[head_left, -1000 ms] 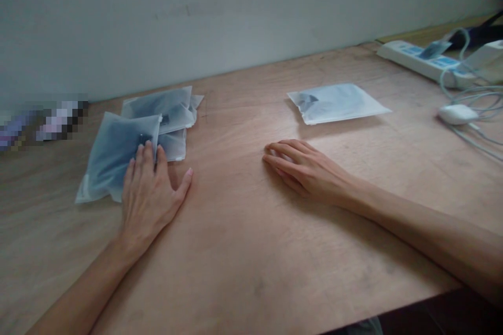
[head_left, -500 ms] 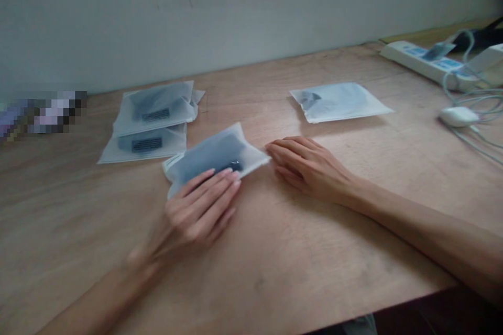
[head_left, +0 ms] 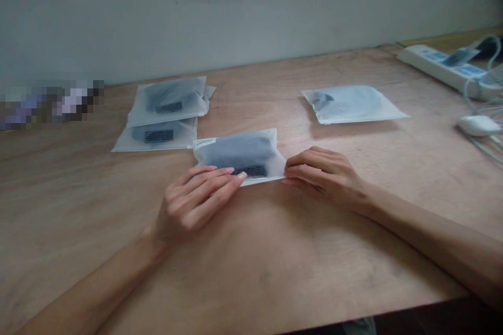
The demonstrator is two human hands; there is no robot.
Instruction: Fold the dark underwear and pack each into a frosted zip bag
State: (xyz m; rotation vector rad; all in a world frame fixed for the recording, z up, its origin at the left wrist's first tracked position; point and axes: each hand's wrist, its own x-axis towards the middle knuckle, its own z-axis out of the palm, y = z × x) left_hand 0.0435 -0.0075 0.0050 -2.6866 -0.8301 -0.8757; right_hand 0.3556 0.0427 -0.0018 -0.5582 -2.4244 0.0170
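A frosted plastic pouch with a dark item and a black printed label inside lies in the middle of the wooden table. The fingers of my left hand are pressed together over its near left part, covering some of the label. At the pouch's near right corner, my right hand pinches the edge. Behind on the left, similar pouches overlap, an upper one partly covering a lower one. Another pouch lies flat at the back right.
A white power strip with a plug and cables stands at the far right, with a white adapter near it. Pixelated items sit at the far left. The wall rises behind the wooden table.
The middle pouch has turned and straightened, showing more of its label. My right hand now grips its corner. The whole view has shifted slightly, moving the surroundings to the right.
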